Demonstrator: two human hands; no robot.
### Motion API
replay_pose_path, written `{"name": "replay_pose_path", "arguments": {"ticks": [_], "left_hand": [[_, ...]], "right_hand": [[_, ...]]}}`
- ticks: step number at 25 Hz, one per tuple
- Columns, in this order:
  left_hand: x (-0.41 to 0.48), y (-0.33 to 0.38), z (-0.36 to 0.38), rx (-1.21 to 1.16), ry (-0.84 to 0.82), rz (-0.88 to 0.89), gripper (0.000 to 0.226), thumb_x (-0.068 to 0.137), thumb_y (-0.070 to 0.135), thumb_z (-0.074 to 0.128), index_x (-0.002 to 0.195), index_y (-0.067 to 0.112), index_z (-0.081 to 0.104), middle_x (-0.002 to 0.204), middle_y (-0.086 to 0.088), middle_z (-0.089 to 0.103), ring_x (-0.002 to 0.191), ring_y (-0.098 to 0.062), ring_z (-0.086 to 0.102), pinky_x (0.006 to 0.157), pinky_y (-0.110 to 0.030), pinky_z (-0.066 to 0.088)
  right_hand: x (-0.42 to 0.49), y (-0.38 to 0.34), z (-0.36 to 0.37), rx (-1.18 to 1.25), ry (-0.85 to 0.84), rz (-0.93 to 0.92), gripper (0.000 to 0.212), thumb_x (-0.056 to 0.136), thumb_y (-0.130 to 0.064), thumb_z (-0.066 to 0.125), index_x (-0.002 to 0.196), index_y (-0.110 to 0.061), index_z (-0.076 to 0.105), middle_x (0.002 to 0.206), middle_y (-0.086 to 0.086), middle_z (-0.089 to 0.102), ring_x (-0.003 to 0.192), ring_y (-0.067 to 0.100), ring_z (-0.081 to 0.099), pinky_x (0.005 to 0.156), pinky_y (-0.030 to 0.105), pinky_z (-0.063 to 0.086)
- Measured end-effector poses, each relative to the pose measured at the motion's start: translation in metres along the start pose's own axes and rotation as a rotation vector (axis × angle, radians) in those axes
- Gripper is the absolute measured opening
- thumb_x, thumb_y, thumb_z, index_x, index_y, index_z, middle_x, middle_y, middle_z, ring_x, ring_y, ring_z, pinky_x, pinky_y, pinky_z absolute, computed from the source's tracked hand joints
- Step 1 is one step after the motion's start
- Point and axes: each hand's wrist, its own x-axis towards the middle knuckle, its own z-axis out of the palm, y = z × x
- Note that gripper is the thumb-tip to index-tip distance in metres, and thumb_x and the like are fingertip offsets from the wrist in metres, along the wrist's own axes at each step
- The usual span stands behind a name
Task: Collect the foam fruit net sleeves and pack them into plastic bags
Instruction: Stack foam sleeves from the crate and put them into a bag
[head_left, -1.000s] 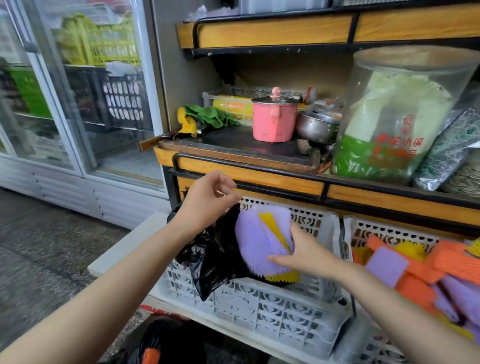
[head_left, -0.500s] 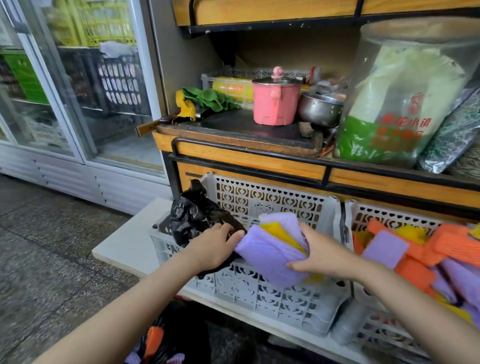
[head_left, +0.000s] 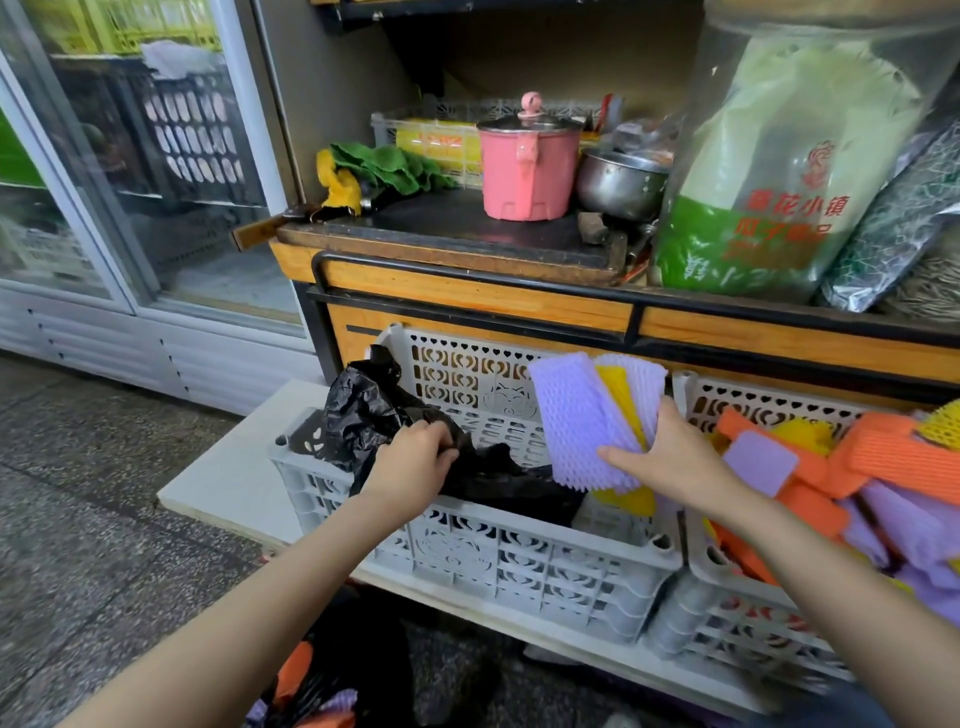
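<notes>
Purple and yellow foam net sleeves (head_left: 587, 421) are clamped in the right hand (head_left: 670, 457), not yet bagged; the left hand (head_left: 410, 462) pinches the black plastic bag (head_left: 374, 410) at the grey crate (head_left: 519, 561) left corner. Judged early: the neighbouring crate (head_left: 727, 618) holds many loose sleeves (head_left: 883, 467).

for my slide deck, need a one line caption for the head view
Left hand grips a crumpled black plastic bag in a grey plastic crate while right hand holds purple and yellow foam net sleeves.

We see two bare forearms reaching in from the bottom of the frame, no sleeves, watch, rings or gloves on them. Our left hand (head_left: 410, 462) and right hand (head_left: 670, 457) show short, unpainted nails and slim fingers.
</notes>
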Motion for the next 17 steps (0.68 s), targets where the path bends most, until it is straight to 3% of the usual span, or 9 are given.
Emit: {"name": "replay_pose_path", "arguments": {"ticks": [3, 6, 9, 11, 14, 17], "left_hand": [[0.021, 0.023, -0.01, -0.399, 0.125, -0.039, 0.015, 0.099, 0.018, 0.046, 0.087, 0.009, 0.047, 0.071, 0.0, 0.05, 0.063, -0.012, 0.047, 0.052, -0.014, 0.035], [0.043, 0.055, -0.029, -0.655, 0.274, 0.018, 0.019, 0.1, 0.019, 0.043, 0.082, 0.014, 0.045, 0.07, 0.004, 0.045, 0.061, -0.007, 0.041, 0.055, -0.013, 0.034], [0.057, 0.073, -0.044, -0.845, 0.467, 0.02, 0.02, 0.099, 0.021, 0.044, 0.079, 0.019, 0.045, 0.073, 0.003, 0.045, 0.067, -0.008, 0.043, 0.062, -0.016, 0.037], [0.057, 0.065, -0.047, -0.792, 0.503, -0.005, 0.017, 0.099, 0.021, 0.045, 0.085, 0.013, 0.048, 0.073, 0.001, 0.048, 0.066, -0.011, 0.046, 0.061, -0.017, 0.038], [0.046, 0.025, -0.039, -0.394, 0.3, -0.048, 0.019, 0.098, 0.021, 0.047, 0.082, 0.012, 0.048, 0.064, 0.004, 0.049, 0.06, -0.014, 0.048, 0.049, -0.019, 0.033], [0.032, -0.012, -0.038, -0.184, 0.178, -0.114, 0.021, 0.097, 0.023, 0.048, 0.081, 0.01, 0.049, 0.065, -0.001, 0.05, 0.064, -0.019, 0.048, 0.054, -0.031, 0.031]], "right_hand": [[0.002, -0.001, -0.003, 0.13, 0.092, -0.003, 0.078, 0.077, -0.04, 0.072, 0.133, -0.004, 0.031, 0.117, 0.011, 0.055, 0.1, 0.027, 0.057, 0.085, 0.043, 0.049], [0.006, -0.005, -0.014, 0.298, 0.243, -0.061, 0.094, 0.076, -0.043, 0.071, 0.144, -0.005, 0.02, 0.138, 0.008, 0.044, 0.123, 0.026, 0.047, 0.098, 0.042, 0.043], [0.013, -0.009, -0.024, 0.372, 0.36, -0.12, 0.097, 0.076, -0.04, 0.072, 0.146, -0.005, 0.015, 0.143, 0.007, 0.041, 0.129, 0.023, 0.042, 0.103, 0.038, 0.039], [0.016, -0.011, -0.026, 0.326, 0.399, -0.122, 0.095, 0.077, -0.037, 0.073, 0.145, -0.004, 0.016, 0.141, 0.009, 0.043, 0.127, 0.024, 0.044, 0.1, 0.035, 0.039], [0.017, -0.013, -0.019, 0.422, 0.398, -0.148, 0.086, 0.076, -0.034, 0.074, 0.142, -0.011, 0.023, 0.134, 0.001, 0.049, 0.121, 0.017, 0.049, 0.094, 0.029, 0.04], [0.015, -0.031, -0.004, 0.666, 0.259, -0.241, 0.072, 0.075, -0.035, 0.072, 0.133, -0.019, 0.034, 0.123, -0.01, 0.055, 0.111, 0.003, 0.055, 0.091, 0.025, 0.043]]}}
